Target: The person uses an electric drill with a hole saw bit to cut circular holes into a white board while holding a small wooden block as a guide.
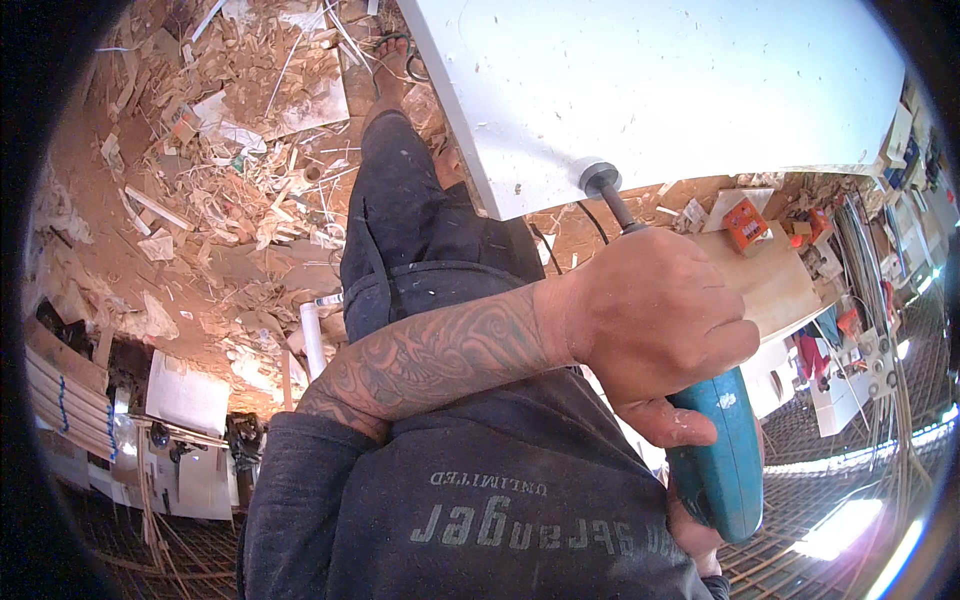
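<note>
My left hand (660,315) reaches across my body from the left and is closed round the front of a teal handheld power tool (724,465), with its thumb lying on the housing. Behind the housing my right hand (690,525) shows only in part and grips the tool's rear. From the fist a dark shaft (619,206) runs up to a round grey head (600,178). That head lies over the near edge of a large white panel (637,82); whether it touches the surface I cannot tell. Small chips are scattered on the panel.
Wood offcuts, shavings and paper scraps litter the dirt floor (225,277) at the left. An orange box (746,225) sits on a light board (757,277) at the right, with long strips beyond. A dark cable (592,223) hangs near the panel. My sandalled foot (390,64) is beside the panel.
</note>
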### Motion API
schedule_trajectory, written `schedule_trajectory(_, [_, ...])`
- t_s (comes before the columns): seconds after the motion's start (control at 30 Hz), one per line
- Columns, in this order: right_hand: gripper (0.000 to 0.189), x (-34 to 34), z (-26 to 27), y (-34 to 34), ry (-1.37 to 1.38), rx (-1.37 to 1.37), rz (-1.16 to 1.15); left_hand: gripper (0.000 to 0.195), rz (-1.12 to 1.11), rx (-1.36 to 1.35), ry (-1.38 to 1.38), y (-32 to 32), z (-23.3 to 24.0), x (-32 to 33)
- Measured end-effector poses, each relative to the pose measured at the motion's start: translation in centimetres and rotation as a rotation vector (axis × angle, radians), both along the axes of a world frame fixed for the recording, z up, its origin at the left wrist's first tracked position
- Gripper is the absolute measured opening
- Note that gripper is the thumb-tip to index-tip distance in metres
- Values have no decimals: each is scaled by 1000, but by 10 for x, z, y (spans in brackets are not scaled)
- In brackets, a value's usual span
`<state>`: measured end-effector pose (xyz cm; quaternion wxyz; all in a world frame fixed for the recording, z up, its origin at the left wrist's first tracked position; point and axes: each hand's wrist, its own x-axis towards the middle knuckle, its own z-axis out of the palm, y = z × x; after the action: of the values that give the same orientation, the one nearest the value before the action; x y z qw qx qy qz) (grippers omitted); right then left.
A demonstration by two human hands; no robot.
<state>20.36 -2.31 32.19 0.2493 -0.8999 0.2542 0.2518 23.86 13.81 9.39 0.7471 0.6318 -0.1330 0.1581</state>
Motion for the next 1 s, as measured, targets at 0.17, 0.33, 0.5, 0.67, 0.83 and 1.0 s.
schedule_trajectory(0.17, [80, 33, 7, 41, 146, -124, 401, 58, 115, -58, -30, 1, -6, -2])
schedule_trajectory(0.33, [85, 41, 13, 40, 182, -239, 830, 73, 227, -107, -50, -4, -9, -2])
schedule_trajectory(0.5, [83, 52, 12, 39, 179, -293, 948, 73, 249, -88, -21, -3, -7, 2])
schedule_trajectory(0.67, [80, 60, 9, 22, 159, -238, 885, 58, 180, -80, 28, -1, -3, 5])
schedule_trajectory(0.83, [77, 51, 15, 3, 207, -72, 439, 53, 98, -36, 49, -1, -1, 10])
schedule_trajectory(1.0, [80, 59, 17, 4, 324, -30, 639, 52, 47, -9, 40, 0, 0, 8])
